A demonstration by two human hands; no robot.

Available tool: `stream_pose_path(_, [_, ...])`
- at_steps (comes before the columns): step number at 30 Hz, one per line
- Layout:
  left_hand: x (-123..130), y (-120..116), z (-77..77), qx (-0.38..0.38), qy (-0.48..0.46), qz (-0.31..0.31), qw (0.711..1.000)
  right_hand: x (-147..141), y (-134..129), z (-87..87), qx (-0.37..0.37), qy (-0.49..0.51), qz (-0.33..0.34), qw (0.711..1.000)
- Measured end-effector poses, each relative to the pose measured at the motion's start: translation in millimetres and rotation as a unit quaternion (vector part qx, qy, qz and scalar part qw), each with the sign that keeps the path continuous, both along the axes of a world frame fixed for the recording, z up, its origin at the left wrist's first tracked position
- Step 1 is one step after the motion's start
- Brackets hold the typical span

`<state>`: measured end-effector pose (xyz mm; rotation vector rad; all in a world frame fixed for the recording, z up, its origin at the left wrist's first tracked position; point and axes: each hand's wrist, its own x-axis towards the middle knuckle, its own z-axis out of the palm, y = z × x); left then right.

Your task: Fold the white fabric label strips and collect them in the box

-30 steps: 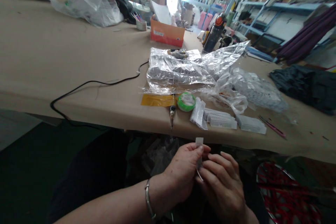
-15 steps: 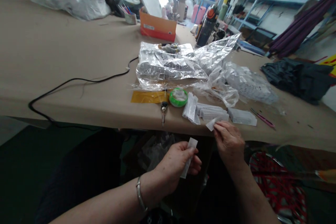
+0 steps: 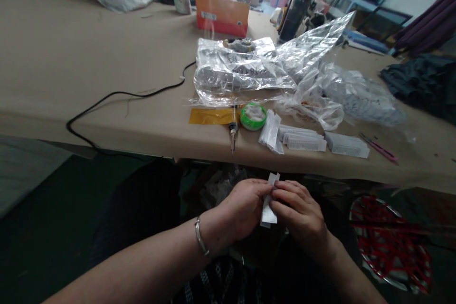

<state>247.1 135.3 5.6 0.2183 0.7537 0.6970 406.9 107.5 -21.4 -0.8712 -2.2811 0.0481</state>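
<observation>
Below the table's front edge, my left hand (image 3: 245,206) is closed on white paper strips (image 3: 269,214), which stand nearly upright. My right hand (image 3: 301,209) meets it from the other side, its fingers pinching the same strips. More than one layer shows at the lower end of the strips. On the table just beyond are two stacks of similar strips, one fanned (image 3: 305,142) and one neat (image 3: 347,145). Left of them lies a loose bundle of whitish strips (image 3: 271,132). What lies under the fingers is hidden.
A metal-tipped tool (image 3: 232,137) juts over the table edge, across an amber sheet (image 3: 210,116). Near it are a green round container (image 3: 253,117), silvery plastic bags (image 3: 245,73), a black cord (image 3: 117,93) and a slim pink tool (image 3: 381,148). A red stool (image 3: 390,242) stands at right.
My right hand has left the table edge with a strip and come down to my left hand. Both hands now meet at the strips. The view has shifted slightly.
</observation>
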Motion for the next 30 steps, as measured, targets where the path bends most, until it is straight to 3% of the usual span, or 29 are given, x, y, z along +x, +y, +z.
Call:
stream_pose_path(7, [-0.3,-4.9,-7.2,0.005,-0.021,0.002,1.000,-5.4,-5.3,-1.1,-0.016,-0.007,-0.013,1.000])
stream_pose_path(12, [0.9,-3.9,-6.1,0.019,0.034,0.005,0.999,0.1,-4.8,4.2,-0.019,-0.008,-0.012,1.000])
stream_pose_path(13, [0.5,-3.1,-5.7,0.016,0.047,-0.002,0.999,8.1,-0.8,4.6,-0.014,-0.007,-0.033,0.999])
stream_pose_path(15, [-0.6,-1.4,-5.6,0.001,0.079,-0.027,0.996,32.0,11.3,4.4,0.017,-0.011,-0.137,0.990])
stream_pose_path(18, [-1.7,-0.1,-7.8,-0.008,0.112,-0.036,0.993,76.4,31.8,0.4,0.058,-0.071,-0.357,0.929])
stream_pose_path(20, [-1.4,-0.7,-9.9,-0.010,0.114,-0.040,0.993,100.0,41.2,-5.3,0.044,-0.136,-0.412,0.900])
stream_pose_path(22, [-0.4,-1.6,-11.5,-0.015,0.119,-0.044,0.992,114.6,45.5,-11.5,0.030,-0.163,-0.412,0.896])
stream_pose_path(25, [0.4,-2.5,-12.0,-0.021,0.121,-0.043,0.991,125.6,47.0,-16.0,0.037,-0.110,-0.382,0.917])
stream_pose_path(30, [-2.6,-2.1,-8.1,-0.007,0.130,-0.043,0.991,136.3,48.0,-7.6,0.059,-0.025,-0.352,0.934])
